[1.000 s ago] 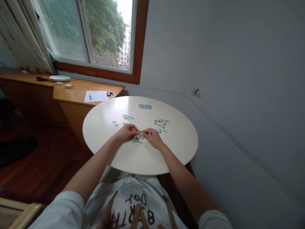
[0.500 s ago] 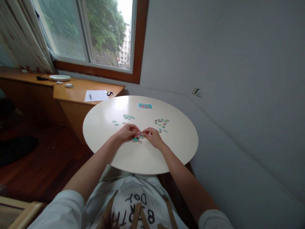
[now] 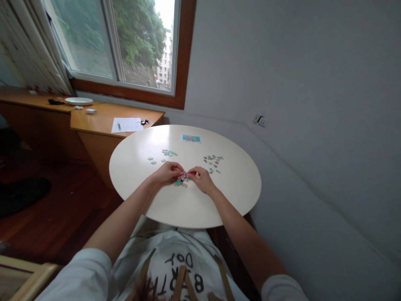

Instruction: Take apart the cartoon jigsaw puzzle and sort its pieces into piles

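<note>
On a round white table (image 3: 188, 209), my left hand (image 3: 167, 172) and my right hand (image 3: 201, 179) meet over a small joined cluster of puzzle pieces (image 3: 181, 180). Both hands have their fingers pinched together on pieces at the cluster's top edge, fingertips almost touching. A loose group of coloured pieces (image 3: 212, 162) lies just beyond my right hand. Several teal pieces (image 3: 168, 153) lie beyond my left hand. A small picture card (image 3: 191, 138) rests near the table's far edge.
A wooden desk (image 3: 103, 121) stands left of the table under the window, with a sheet of paper (image 3: 127, 124), keys (image 3: 144, 122) and a white plate (image 3: 79, 100) on it. A grey wall with a socket (image 3: 260, 121) runs along the right. Dark wooden floor lies to the left.
My hands have stayed pinched over the cluster, with fingertips drawn slightly closer together. The view has shifted only a little.
</note>
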The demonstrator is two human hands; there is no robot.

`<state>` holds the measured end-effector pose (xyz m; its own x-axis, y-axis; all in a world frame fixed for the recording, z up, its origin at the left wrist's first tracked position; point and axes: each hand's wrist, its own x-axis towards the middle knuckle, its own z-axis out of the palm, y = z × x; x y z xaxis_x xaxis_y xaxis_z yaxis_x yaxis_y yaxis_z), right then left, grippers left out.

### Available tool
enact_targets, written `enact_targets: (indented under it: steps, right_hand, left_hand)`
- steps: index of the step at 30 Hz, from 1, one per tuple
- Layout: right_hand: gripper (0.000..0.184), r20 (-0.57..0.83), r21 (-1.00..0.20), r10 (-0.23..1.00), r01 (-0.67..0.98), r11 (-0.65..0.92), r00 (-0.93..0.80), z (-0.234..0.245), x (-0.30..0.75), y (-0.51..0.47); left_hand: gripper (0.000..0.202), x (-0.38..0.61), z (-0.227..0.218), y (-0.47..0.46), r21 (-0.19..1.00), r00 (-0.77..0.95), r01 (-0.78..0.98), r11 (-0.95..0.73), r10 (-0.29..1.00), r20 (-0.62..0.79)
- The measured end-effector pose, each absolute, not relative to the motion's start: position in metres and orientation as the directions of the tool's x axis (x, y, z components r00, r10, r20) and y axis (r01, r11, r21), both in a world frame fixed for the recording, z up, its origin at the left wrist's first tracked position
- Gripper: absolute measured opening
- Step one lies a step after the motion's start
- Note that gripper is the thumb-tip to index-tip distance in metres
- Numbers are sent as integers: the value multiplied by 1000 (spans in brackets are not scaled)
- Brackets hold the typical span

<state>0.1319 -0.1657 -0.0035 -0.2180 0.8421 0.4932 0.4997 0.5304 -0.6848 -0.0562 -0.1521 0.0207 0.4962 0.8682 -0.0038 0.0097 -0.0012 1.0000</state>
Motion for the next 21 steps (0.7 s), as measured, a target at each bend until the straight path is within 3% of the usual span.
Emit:
enact_targets:
  steps: [21]
  right_hand:
    - [7,556,-692,825,490,529,-105,-5,132,-160]
  left_hand:
    - [26,-54,20,-152,997,419,13,-75,906,63]
